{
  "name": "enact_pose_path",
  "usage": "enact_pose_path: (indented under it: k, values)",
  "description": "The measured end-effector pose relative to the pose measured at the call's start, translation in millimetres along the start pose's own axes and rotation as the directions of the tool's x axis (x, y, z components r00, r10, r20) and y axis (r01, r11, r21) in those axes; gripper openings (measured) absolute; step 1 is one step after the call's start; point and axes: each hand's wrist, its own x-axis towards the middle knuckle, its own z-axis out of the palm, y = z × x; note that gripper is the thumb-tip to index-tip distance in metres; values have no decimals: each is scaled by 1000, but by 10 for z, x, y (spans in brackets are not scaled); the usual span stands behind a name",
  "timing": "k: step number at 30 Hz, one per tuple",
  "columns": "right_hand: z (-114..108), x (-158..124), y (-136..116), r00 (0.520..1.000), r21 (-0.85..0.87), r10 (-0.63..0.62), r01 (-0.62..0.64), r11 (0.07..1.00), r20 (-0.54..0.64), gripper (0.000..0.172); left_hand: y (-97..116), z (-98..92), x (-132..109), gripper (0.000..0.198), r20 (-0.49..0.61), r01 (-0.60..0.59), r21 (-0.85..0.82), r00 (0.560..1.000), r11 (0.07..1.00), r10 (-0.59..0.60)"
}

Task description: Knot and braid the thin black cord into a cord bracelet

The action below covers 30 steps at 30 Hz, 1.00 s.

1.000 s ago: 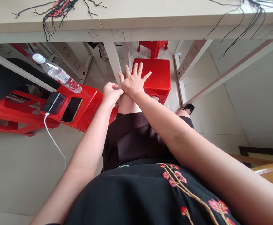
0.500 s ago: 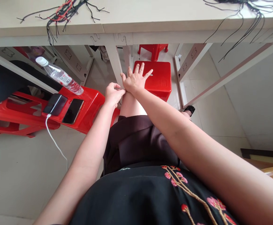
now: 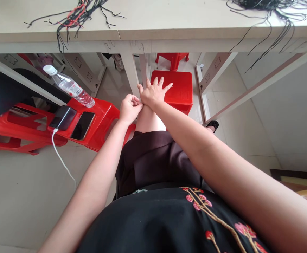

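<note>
My right hand [image 3: 154, 92] lies over my bare knee [image 3: 149, 119], palm down, its fingers spread. Close against its wrist side is my left hand [image 3: 130, 108], thumb and forefinger pinched together. Whatever sits in that pinch is too small or hidden to name. Up on the table, a tangle of black cords [image 3: 261, 5] hangs over the front edge at the right. A smaller bunch of knotted black cords with a red one [image 3: 75, 17] lies at the left.
A white table [image 3: 169, 17] spans the top. A red stool [image 3: 179, 84] stands beyond my knee. On another red stool [image 3: 104, 112] at left are a water bottle [image 3: 74, 89], a phone [image 3: 82, 125] and a dark device [image 3: 63, 117] with a white cable. Someone's dark-clothed leg [image 3: 0, 91] is at far left.
The view has tilted up slightly, so the table shows lower in the picture. My left hand has turned a little, still pinched beside the right hand, which stays spread on the knee.
</note>
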Motion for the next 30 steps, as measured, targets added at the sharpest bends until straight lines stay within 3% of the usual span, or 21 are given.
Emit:
enact_pose_path:
  k: [12,17,30]
  values:
    - [-5,10,14,1000,-27,-7,8,1000,23,74,156,-53,-83,18,65,-1,51,998,999,-2]
    - [2,-11,5,998,-18,-16,15,1000,-54,72,127,-56,-92,17,52,-30,70,998,997,27]
    - [-23,-35,-15,998,-7,-12,12,1000,-57,69,81,-73,-101,24,39,-83,128,996,988,79]
